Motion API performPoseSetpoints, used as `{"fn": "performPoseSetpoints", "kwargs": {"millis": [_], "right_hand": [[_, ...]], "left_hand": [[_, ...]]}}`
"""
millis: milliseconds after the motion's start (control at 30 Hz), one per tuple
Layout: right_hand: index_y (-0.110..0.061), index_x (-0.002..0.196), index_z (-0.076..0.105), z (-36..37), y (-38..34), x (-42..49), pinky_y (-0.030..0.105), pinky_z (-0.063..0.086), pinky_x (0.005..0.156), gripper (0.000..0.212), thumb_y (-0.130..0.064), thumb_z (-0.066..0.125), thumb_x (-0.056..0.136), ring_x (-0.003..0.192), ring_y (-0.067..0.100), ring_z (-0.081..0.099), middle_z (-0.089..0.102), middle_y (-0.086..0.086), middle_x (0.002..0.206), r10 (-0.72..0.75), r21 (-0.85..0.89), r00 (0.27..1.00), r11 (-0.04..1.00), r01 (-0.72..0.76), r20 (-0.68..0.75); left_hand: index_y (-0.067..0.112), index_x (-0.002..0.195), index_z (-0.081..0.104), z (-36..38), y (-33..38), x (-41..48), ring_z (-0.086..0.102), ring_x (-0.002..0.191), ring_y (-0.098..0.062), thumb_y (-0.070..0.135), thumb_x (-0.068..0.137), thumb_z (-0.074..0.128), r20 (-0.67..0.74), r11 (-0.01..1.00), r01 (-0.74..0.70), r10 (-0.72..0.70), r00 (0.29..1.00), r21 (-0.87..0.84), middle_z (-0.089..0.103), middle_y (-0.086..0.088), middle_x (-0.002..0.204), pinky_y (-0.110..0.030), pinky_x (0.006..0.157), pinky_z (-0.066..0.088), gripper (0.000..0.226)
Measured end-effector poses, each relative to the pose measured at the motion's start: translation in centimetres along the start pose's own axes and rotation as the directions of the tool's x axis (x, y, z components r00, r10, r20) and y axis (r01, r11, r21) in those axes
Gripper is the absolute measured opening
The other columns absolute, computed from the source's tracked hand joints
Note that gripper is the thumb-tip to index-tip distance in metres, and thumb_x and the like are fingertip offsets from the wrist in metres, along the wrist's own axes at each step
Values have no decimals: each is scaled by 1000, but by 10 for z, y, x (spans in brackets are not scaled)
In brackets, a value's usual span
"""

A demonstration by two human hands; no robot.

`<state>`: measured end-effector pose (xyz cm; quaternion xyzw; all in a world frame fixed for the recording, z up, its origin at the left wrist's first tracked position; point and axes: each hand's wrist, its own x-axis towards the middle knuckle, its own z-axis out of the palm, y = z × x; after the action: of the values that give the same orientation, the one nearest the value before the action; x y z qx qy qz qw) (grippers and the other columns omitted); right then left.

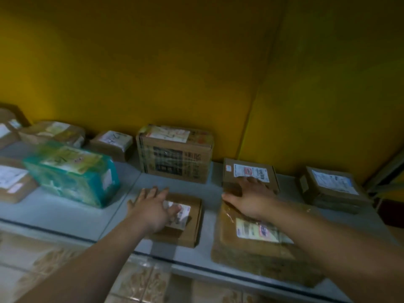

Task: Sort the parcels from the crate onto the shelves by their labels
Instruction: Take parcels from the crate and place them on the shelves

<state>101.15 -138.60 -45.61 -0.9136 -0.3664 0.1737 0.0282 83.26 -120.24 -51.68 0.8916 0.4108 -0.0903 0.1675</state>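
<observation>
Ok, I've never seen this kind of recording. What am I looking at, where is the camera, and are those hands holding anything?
There is no machine here. A person wears one camera on the head, which looks forward and down, so the two bare arms are the person's own. In front is a pale grey shelf against a yellow wall, with labelled parcels on it, including a teal wrapped parcel and a tall printed carton. The left hand lies with spread fingers on a small flat brown cardboard box. The right hand, also spread, reaches over a large plastic-wrapped brown parcel to the near edge of a flat brown box. Neither hand grips anything.
</observation>
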Motion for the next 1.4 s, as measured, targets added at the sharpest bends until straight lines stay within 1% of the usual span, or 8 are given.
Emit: {"fn": "performPoseSetpoints", "kwargs": {"millis": [300,467,567,733,867,1000,1233,1400], "right_hand": [[-22,155,23,-55,-76,29,48,32,113,84,-73,40,90,144,32,28,26,7,160,-36,-65,992,997,29,-119],[-34,154,22,-64,-100,62,50,34,112,78,-72,41,88,142,35,31,29,7,158,-109,-87,985,991,98,-134],[-24,156,19,-63,-118,89,50,32,113,84,-69,42,90,144,35,27,22,8,161,-108,-110,989,989,97,-101],[-23,156,19,-51,-146,139,47,34,111,82,-67,45,92,139,36,32,30,12,156,-205,-159,972,969,186,-113],[-22,158,9,-41,-156,165,54,22,117,95,-69,52,88,146,39,18,17,14,162,-243,-213,965,952,218,-96],[-36,156,-10,-36,-159,193,61,11,117,112,-77,59,77,150,40,2,-2,11,165,-218,-242,976,948,206,-25],[-41,156,-5,-35,-163,209,61,19,116,111,-79,60,75,148,41,12,5,8,165,-195,-308,981,934,182,-11],[-42,156,-2,-35,-167,195,55,28,112,107,-76,60,77,142,41,23,14,10,162,-209,-343,977,921,186,-32]], "left_hand": [[35,154,10,-88,-72,6,0,149,-29,66,91,41,-122,995,-84,90,988,52,0,2,163,-56,118,9,76],[32,153,15,-99,-111,17,-1,149,-31,65,91,43,-157,997,27,-14,988,77,4,-1,163,-58,117,11,76],[29,153,15,-100,-124,26,-3,149,-30,60,92,45,-137,996,81,-75,988,39,1,-2,163,-59,116,13,75],[32,154,10,-91,-133,49,-5,149,-30,59,93,46,-154,989,146,-142,978,14,-1,0,163,-61,116,13,76],[35,153,10,-90,-138,61,-2,149,-29,59,93,43,-142,984,173,-166,976,41,3,3,162,-62,115,12,73],[40,152,10,-97,-146,76,-1,149,-29,65,92,39,-157,981,187,-176,972,56,3,6,162,-63,115,7,71],[47,150,4,-89,-175,89,-10,149,-28,76,87,29,-215,983,180,-168,962,38,-4,10,163,-68,112,-6,74],[47,150,5,-84,-175,84,-10,149,-27,76,86,31,-254,986,168,-159,954,14,-4,11,163,-68,112,-5,75]]}}
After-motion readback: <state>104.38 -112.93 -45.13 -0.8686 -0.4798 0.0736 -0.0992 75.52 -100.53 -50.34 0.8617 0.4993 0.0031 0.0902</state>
